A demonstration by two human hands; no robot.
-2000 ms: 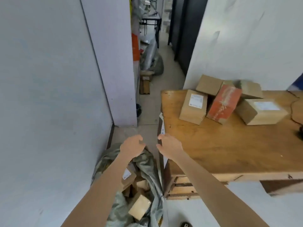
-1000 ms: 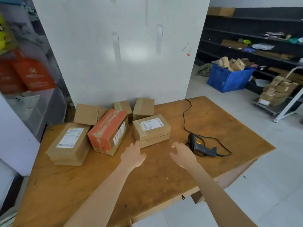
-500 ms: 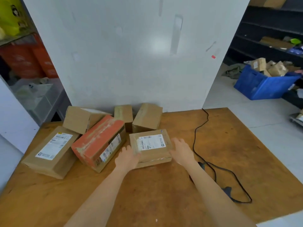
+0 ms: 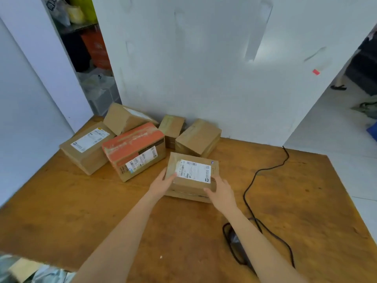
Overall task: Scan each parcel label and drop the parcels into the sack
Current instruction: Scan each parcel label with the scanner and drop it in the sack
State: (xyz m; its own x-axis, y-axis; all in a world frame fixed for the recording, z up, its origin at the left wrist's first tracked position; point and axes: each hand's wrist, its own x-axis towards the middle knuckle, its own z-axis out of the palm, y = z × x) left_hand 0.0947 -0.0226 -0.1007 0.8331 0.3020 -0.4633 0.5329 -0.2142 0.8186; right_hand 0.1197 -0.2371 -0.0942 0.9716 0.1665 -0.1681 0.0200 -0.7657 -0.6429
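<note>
Now both hands (image 4: 163, 183) on parcel (image 4: 191, 176).

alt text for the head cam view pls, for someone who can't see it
Both bare hands, left hand and right hand, grip the sides of a labelled brown parcel on a wooden table. Five more parcels sit behind it by a white wall; a corded scanner lies under the right forearm.

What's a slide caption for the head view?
Both hands, left and right, grip a labelled parcel on the wooden table.
</note>
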